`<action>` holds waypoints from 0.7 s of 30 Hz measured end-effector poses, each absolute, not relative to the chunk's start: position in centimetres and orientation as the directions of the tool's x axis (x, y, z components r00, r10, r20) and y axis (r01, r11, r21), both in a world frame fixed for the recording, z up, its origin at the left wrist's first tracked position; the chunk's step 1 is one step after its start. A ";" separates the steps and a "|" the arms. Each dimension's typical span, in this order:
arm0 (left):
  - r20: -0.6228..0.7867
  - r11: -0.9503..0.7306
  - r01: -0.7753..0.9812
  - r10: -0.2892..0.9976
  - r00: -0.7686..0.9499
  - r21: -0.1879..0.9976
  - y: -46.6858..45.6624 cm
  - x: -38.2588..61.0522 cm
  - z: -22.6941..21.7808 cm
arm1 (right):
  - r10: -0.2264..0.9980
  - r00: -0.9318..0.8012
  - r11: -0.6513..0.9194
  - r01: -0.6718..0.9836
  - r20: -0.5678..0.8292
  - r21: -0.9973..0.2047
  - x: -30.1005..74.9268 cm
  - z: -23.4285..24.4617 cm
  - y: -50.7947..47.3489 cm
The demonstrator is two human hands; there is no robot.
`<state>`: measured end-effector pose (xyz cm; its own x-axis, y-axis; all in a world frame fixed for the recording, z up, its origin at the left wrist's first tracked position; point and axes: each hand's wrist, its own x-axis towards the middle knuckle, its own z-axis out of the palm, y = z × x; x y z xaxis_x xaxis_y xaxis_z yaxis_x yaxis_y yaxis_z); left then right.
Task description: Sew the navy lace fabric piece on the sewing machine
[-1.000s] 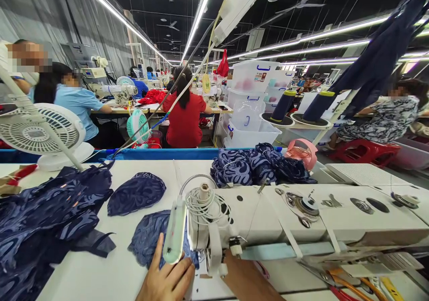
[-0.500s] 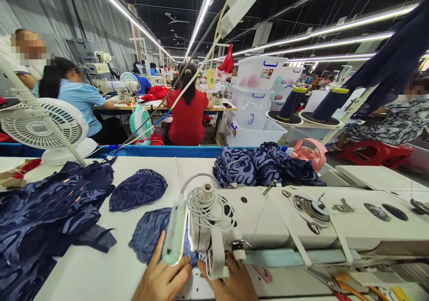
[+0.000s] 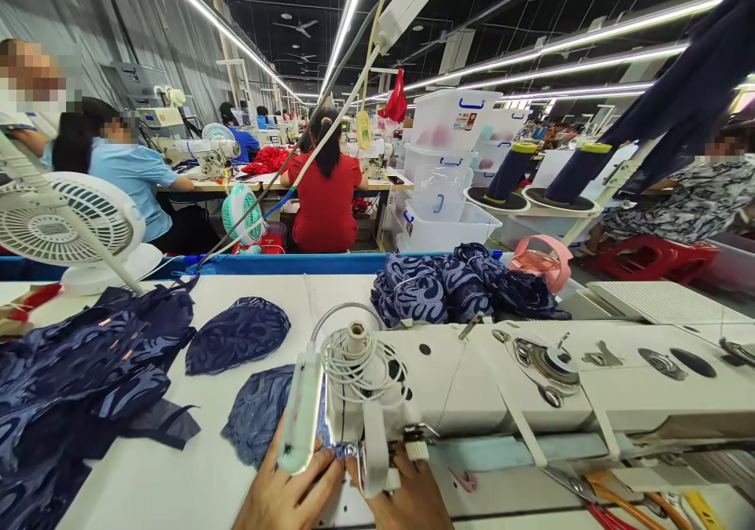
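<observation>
A dark blue patterned fabric piece point(image 3: 258, 408) lies under the head of a white sewing machine point(image 3: 472, 373). My left hand point(image 3: 295, 487) rests on its near edge, fingers stretched out flat, partly behind a pale green lamp point(image 3: 300, 420) on the machine. To the right of the needle area, my right hand point(image 3: 410, 495) is close to the fabric's edge; the machine head hides most of its fingers. Another cup-shaped blue piece point(image 3: 239, 335) lies farther back on the white table point(image 3: 141, 483).
Dark blue fabric point(image 3: 71, 388) is heaped at left. Bundled patterned pieces point(image 3: 413, 288) lie behind the machine, beside a pink basket point(image 3: 539, 263). Orange-handled scissors point(image 3: 619, 498) lie at lower right. A white fan point(image 3: 71, 219) stands at back left. Co-workers sit beyond the table.
My left hand has shifted slightly to the right, its fingers nearer the needle area. My right hand stays about where it was. The whole view has shifted a little.
</observation>
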<state>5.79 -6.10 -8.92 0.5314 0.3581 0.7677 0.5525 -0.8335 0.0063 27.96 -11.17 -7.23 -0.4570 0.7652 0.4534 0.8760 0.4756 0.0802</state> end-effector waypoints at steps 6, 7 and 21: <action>0.710 -0.846 0.524 0.310 0.633 -0.099 -6.0 5.7 -5.0 | 0.749 -0.433 0.535 0.841 0.501 -0.074 28.4 -6.6 -10.8; 0.706 -0.844 0.525 0.307 0.638 -0.107 -5.9 5.8 -4.4 | 0.744 -0.429 0.548 0.830 0.512 -0.102 28.5 -6.4 -10.7; 0.774 -0.817 0.571 0.309 0.553 -0.082 -6.4 6.7 -5.1 | 0.898 -0.348 0.406 0.892 0.268 -0.201 29.6 -6.1 -10.4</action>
